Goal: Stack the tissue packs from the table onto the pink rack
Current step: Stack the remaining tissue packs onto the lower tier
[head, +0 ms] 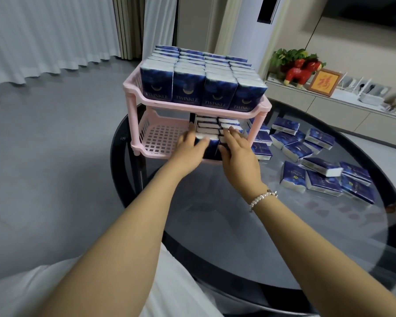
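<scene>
Frame centre: left hand (190, 145) and right hand (234, 149), fingers extended, press tissue packs (212, 133) on pink rack (144, 106) lower shelf; loose packs (318, 177) lie right on table (238, 225)

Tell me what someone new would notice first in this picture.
The pink rack at the table's far left edge, its top shelf packed tight with upright blue tissue packs. Below, the left hand and right hand press packs into the lower shelf, whose left half is bare. More loose packs lie scattered on the table to the right.
</scene>
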Demonstrator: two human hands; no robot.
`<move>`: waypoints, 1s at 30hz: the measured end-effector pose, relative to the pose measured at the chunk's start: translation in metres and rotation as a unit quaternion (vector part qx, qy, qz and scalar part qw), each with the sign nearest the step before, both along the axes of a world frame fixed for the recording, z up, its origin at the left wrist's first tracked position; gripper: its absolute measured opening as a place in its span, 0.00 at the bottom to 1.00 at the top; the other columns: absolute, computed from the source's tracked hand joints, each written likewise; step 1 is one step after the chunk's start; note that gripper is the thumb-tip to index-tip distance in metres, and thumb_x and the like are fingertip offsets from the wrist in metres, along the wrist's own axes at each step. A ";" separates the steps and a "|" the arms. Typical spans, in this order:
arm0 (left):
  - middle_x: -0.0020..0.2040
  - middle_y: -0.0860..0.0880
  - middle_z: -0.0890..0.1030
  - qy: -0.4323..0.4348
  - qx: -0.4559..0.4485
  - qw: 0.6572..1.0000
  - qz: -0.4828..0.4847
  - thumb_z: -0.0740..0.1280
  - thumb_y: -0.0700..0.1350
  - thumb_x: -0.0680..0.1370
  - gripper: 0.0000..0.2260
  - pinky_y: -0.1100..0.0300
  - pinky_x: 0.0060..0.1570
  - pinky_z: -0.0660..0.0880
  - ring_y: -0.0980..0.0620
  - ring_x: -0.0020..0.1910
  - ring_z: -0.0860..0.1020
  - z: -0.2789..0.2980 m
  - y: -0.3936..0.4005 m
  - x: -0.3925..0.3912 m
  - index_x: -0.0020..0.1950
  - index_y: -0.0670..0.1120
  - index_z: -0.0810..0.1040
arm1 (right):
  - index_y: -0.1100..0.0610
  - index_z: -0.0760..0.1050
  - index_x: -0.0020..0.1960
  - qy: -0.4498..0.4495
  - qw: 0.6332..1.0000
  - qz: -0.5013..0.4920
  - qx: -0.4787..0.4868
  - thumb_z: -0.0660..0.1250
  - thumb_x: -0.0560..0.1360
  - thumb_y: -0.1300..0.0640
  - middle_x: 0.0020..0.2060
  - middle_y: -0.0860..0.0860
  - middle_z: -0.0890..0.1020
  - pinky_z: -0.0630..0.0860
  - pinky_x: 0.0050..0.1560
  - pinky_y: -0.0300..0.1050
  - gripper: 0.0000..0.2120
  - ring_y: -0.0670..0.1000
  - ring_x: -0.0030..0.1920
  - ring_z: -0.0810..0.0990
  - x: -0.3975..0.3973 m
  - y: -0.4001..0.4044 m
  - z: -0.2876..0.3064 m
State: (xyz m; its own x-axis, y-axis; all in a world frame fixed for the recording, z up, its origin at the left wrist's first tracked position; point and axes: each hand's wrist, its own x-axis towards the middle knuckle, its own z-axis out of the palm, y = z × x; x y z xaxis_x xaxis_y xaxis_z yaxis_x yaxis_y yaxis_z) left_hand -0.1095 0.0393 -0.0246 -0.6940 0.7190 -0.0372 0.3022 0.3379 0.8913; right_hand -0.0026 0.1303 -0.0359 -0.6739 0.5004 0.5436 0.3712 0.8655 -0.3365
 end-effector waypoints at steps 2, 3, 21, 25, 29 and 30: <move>0.73 0.44 0.65 -0.040 0.045 0.998 0.024 0.51 0.52 0.82 0.21 0.54 0.67 0.60 0.46 0.70 0.65 0.004 0.003 -0.003 0.73 0.46 0.66 | 0.60 0.70 0.68 0.036 0.999 -0.014 0.030 0.61 0.78 0.56 0.66 0.59 0.73 0.68 0.67 0.53 0.19 0.60 0.67 0.69 -0.005 -0.002 -0.015; 0.72 0.44 0.68 -0.051 0.056 0.996 0.040 0.51 0.50 0.83 0.20 0.55 0.66 0.61 0.46 0.69 0.67 0.007 0.004 -0.006 0.71 0.45 0.68 | 0.58 0.71 0.67 0.040 0.997 -0.032 0.050 0.60 0.78 0.53 0.65 0.59 0.74 0.67 0.66 0.53 0.19 0.61 0.65 0.70 -0.009 -0.004 -0.020; 0.53 0.43 0.83 -0.236 0.111 0.961 0.088 0.58 0.55 0.76 0.17 0.48 0.62 0.73 0.41 0.57 0.79 -0.010 0.057 -0.069 0.51 0.47 0.80 | 0.53 0.77 0.60 0.072 0.982 -0.117 0.132 0.59 0.74 0.42 0.57 0.50 0.81 0.60 0.55 0.48 0.22 0.54 0.60 0.77 -0.036 0.000 -0.030; 0.62 0.43 0.78 -0.228 0.090 0.967 0.064 0.60 0.63 0.75 0.26 0.47 0.66 0.69 0.44 0.61 0.76 -0.010 0.057 -0.059 0.64 0.47 0.75 | 0.54 0.77 0.61 0.075 0.982 -0.118 0.124 0.58 0.74 0.41 0.58 0.50 0.81 0.60 0.56 0.47 0.23 0.54 0.61 0.76 -0.035 -0.001 -0.029; 0.63 0.43 0.78 -0.249 0.136 0.958 0.038 0.66 0.57 0.75 0.23 0.47 0.67 0.68 0.44 0.62 0.76 -0.015 0.048 -0.057 0.65 0.45 0.74 | 0.54 0.77 0.60 0.081 0.983 -0.117 0.119 0.58 0.75 0.41 0.58 0.50 0.80 0.59 0.58 0.46 0.23 0.54 0.61 0.76 -0.033 -0.002 -0.030; 0.64 0.43 0.77 -0.242 0.140 0.960 0.014 0.66 0.55 0.75 0.22 0.48 0.68 0.68 0.44 0.63 0.75 -0.017 0.048 -0.057 0.66 0.45 0.73 | 0.55 0.77 0.60 0.082 0.983 -0.117 0.117 0.58 0.74 0.42 0.58 0.50 0.80 0.59 0.58 0.46 0.23 0.54 0.61 0.76 -0.033 -0.002 -0.030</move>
